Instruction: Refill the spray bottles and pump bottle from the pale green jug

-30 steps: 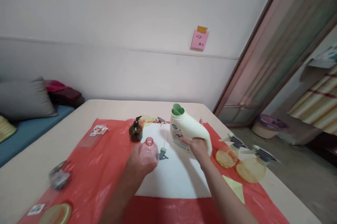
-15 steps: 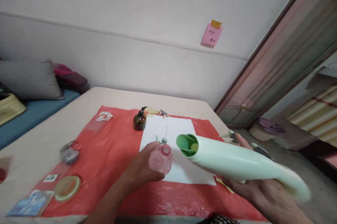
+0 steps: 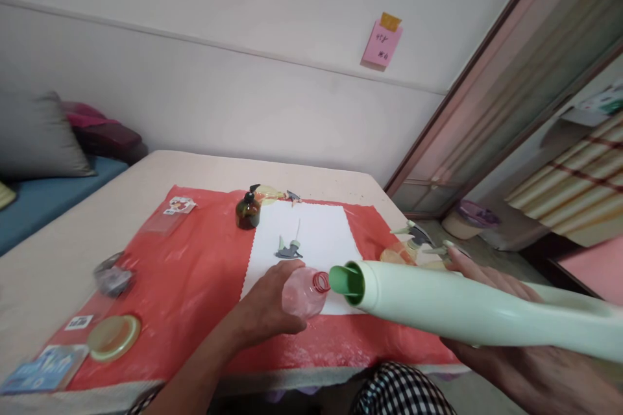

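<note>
My left hand [image 3: 275,301] is wrapped round a clear pink bottle [image 3: 299,293], which tilts so that its uncapped red-threaded mouth faces right. My right hand [image 3: 506,311] grips a big pale green jug with a handle [image 3: 452,301], tipped on its side. The jug's dark green spout [image 3: 346,282] points left, close to the pink bottle's mouth; I cannot tell whether they touch. No liquid stream shows. Behind the pink bottle, a grey and green spray trigger head [image 3: 291,249] with a thin tube lies on a white sheet [image 3: 321,226].
A brown pump bottle [image 3: 248,212] and a yellowish spray bottle [image 3: 267,193] are at the back of the red cloth [image 3: 195,291]. Another spray bottle [image 3: 399,251] lies at right. A round lid [image 3: 114,337], a dark crumpled item [image 3: 113,274] and a blue packet [image 3: 46,368] are at left.
The pink bottle has tipped to the right, from more upright. The jug is now more level, with its spout nearer to the bottle's mouth. The view has shifted slightly.
</note>
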`<action>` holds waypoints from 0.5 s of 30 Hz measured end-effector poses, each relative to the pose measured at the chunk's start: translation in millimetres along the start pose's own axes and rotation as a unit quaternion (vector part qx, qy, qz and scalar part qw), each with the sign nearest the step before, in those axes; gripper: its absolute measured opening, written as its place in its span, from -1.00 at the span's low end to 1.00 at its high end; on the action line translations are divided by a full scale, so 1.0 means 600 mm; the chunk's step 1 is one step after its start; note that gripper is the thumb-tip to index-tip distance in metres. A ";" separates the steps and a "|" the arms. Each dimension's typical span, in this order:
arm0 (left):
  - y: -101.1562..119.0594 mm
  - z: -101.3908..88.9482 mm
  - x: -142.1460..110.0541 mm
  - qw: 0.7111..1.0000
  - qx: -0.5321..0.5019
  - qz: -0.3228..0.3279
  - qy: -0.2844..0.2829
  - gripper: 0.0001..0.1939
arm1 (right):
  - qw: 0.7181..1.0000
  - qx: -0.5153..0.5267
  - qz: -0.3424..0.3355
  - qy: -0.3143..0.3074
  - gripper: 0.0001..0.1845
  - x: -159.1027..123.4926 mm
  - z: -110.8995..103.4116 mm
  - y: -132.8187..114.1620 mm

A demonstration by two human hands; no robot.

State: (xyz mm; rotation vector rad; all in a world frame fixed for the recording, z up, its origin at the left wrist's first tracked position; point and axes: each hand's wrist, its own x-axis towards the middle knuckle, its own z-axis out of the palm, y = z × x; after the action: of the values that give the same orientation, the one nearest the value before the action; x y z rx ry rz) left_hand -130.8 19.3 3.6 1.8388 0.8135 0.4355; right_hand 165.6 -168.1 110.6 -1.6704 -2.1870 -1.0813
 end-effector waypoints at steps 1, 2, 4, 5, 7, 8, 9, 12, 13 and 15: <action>0.002 0.001 -0.001 1.000 0.001 -0.011 -0.003 -0.10 | 1.000 -0.004 -0.010 -0.007 -0.11 0.000 -0.001 -0.001; 0.004 0.001 -0.002 1.000 0.004 -0.022 -0.006 -0.09 | 1.000 -0.007 -0.014 -0.013 -0.12 -0.001 -0.003 -0.002; 0.006 0.001 -0.004 0.999 0.009 -0.036 -0.007 -0.07 | 1.000 -0.009 -0.003 -0.021 -0.14 -0.003 -0.005 -0.003; 0.005 0.001 -0.005 0.999 0.008 -0.038 -0.007 -0.07 | 1.000 -0.009 0.005 -0.026 -0.15 -0.004 -0.006 -0.002; 0.001 0.001 -0.006 0.999 0.004 -0.035 -0.003 -0.05 | 1.000 -0.012 0.004 -0.025 -0.16 -0.003 -0.008 0.001; -0.001 0.001 -0.006 0.999 0.003 -0.031 0.000 -0.05 | 1.000 -0.018 -0.006 -0.022 -0.16 -0.002 -0.009 0.003; -0.002 0.001 -0.007 1.000 0.004 -0.030 0.002 -0.04 | 0.999 -0.025 -0.017 -0.019 -0.15 0.000 -0.010 0.005; -0.001 0.000 -0.007 0.999 0.003 -0.033 -0.007 0.02 | 0.998 -0.047 -0.043 -0.015 -0.14 0.009 -0.012 0.008; 0.001 0.000 -0.007 0.999 0.002 -0.039 -0.011 0.03 | 0.998 -0.050 -0.047 -0.015 -0.14 0.012 -0.012 0.008; 0.003 -0.001 -0.007 0.998 -0.001 -0.053 -0.016 0.04 | 0.998 -0.049 -0.049 -0.012 -0.15 0.014 -0.013 0.008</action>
State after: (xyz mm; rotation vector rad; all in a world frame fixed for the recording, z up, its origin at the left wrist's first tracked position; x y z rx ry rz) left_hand -133.5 16.0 5.8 1.7874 0.8845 0.3387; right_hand 164.9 -166.5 122.9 -1.6383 -2.2869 -1.2181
